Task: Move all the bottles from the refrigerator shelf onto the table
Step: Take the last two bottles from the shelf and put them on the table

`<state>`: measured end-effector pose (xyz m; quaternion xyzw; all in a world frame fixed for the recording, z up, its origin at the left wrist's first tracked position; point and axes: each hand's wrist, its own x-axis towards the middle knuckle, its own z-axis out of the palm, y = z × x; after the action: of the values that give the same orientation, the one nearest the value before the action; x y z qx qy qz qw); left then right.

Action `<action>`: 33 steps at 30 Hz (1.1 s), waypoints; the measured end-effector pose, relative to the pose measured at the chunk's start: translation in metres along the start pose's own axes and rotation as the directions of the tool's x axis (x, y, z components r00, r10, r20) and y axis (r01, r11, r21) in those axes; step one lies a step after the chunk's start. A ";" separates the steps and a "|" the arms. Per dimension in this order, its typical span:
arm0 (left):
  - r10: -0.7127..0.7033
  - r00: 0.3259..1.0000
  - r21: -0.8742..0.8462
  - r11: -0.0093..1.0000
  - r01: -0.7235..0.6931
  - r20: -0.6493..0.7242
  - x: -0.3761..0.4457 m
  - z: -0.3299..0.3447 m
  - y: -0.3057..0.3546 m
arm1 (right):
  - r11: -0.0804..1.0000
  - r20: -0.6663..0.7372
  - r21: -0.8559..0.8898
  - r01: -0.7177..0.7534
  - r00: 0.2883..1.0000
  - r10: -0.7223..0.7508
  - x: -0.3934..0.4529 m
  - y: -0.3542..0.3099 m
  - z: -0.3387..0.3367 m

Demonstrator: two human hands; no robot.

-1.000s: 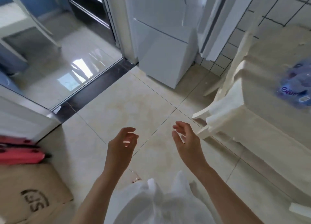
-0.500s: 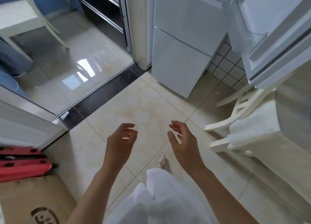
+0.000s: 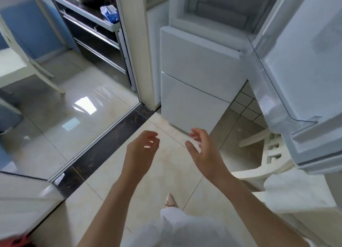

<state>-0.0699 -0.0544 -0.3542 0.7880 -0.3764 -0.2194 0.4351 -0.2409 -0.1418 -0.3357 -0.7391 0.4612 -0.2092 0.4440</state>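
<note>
Hands, left (image 3: 141, 150) and right (image 3: 203, 150), loosely open, empty, before refrigerator (image 3: 199, 76)

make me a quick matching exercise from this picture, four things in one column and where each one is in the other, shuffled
Things:
1. refrigerator door
2. left hand
3. blue and white packet
4. pointed shoe toe

Places:
A. on the dark counter, upper left
B. swung open at the right edge of the view
C. on the tiled floor, just past the white garment
D. held out empty over the floor, beside the right hand

Pairs: 1-B, 2-D, 3-A, 4-C
</note>
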 end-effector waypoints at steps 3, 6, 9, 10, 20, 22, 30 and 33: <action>0.029 1.000 -0.078 0.997 -0.029 0.002 0.062 0.000 0.019 | 1.000 -0.051 0.007 0.004 0.999 -0.004 0.053 -0.015 -0.014; 0.070 0.998 -0.111 0.991 -0.070 -0.001 0.114 0.000 0.031 | 1.000 -0.091 0.020 -0.003 0.996 0.005 0.097 -0.025 -0.022; 0.152 0.988 -0.109 0.983 -0.149 0.020 0.172 0.003 0.042 | 0.999 -0.137 0.027 -0.027 0.990 0.030 0.141 -0.031 -0.022; 0.172 0.984 -0.109 0.980 -0.167 0.035 0.190 0.004 0.047 | 0.999 -0.152 0.028 -0.030 0.988 0.034 0.155 -0.032 -0.021; 0.314 0.907 -0.113 0.949 -0.293 0.282 0.391 0.016 0.079 | 0.992 -0.427 0.086 -0.093 0.896 0.121 0.305 -0.068 -0.020; 0.351 0.879 -0.132 0.936 -0.326 0.322 0.426 0.019 0.087 | 0.989 -0.476 0.114 -0.098 0.868 0.140 0.329 -0.076 -0.021; 0.465 0.802 -0.253 0.883 -0.394 0.374 0.530 0.056 0.138 | 0.985 -0.631 0.155 -0.077 0.759 0.159 0.412 -0.092 -0.051; 0.502 0.787 -0.273 0.862 -0.426 0.358 0.560 0.074 0.165 | 0.991 -0.684 0.119 -0.052 0.719 0.120 0.445 -0.097 -0.074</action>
<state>0.1612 -0.5880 -0.2633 0.5630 -0.6220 -0.3011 0.4533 -0.0291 -0.5450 -0.2596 -0.5649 0.6171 -0.4688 0.2833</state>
